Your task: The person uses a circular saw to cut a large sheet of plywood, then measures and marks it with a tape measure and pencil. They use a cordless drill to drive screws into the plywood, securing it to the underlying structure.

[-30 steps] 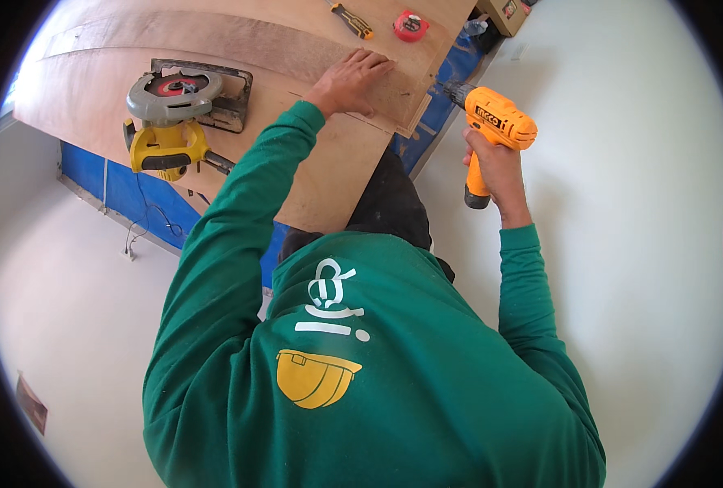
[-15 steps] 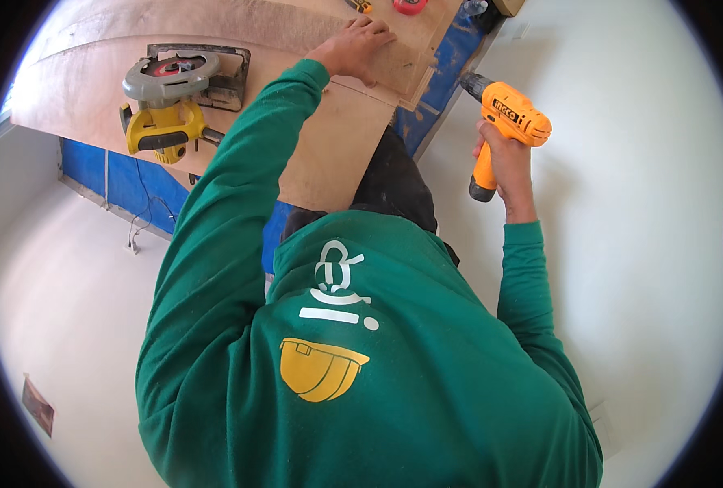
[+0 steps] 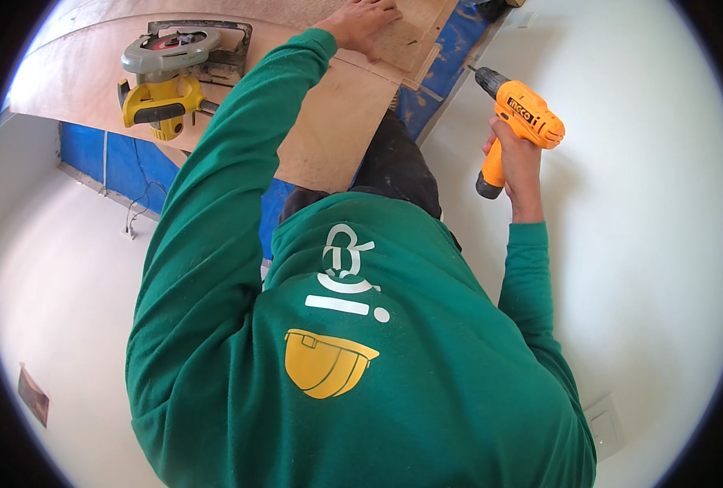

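Gripping an orange drill (image 3: 528, 114), the right hand (image 3: 517, 154) stood out to the right of the tabletop (image 3: 337, 122), fingers wrapped closely around the handle. From where I stood, the drill was in the air, its thin bit (image 3: 471, 68) aimed forward and leftward, apart from the wood. The left hand (image 3: 363, 24) lay palm down on a thin board (image 3: 403, 42) near the tabletop's right end, fingers extended, thumb set apart. A yellow and grey circular saw (image 3: 166, 89) rested on the tabletop, left of the left sleeve (image 3: 256, 106). Blue sheeting (image 3: 422, 106) showed beyond the board's edge.
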Tool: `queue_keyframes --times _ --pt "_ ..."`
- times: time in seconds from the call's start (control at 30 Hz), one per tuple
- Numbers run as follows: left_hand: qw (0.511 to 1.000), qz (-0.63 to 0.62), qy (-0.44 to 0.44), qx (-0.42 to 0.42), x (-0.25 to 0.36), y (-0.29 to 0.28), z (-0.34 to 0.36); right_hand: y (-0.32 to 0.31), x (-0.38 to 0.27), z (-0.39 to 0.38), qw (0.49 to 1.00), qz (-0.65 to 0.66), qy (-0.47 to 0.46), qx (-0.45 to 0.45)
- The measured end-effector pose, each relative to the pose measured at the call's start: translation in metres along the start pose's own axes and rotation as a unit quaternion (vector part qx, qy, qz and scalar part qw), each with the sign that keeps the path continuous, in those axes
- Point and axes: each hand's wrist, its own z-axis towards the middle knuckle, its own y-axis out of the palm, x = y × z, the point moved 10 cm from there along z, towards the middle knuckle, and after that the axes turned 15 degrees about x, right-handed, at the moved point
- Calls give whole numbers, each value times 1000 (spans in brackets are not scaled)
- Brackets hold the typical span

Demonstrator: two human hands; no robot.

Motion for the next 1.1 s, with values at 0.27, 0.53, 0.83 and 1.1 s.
queue_keyframes --times 0.27,0.53,0.83,1.1 --pt "997 1 -64 -43 -7 9 -11 -6 15 -4 1000 6 8 2" --pt "959 -61 -212 179 -6 -64 -69 -4 10 3 1000 20 1 -1" --pt "912 -44 -389 119 20 -55 -175 4 2 9 999 36 17 -10" --pt "793 -192 -502 287 18 -39 -181 10 -11 -6 999 34 7 -36"
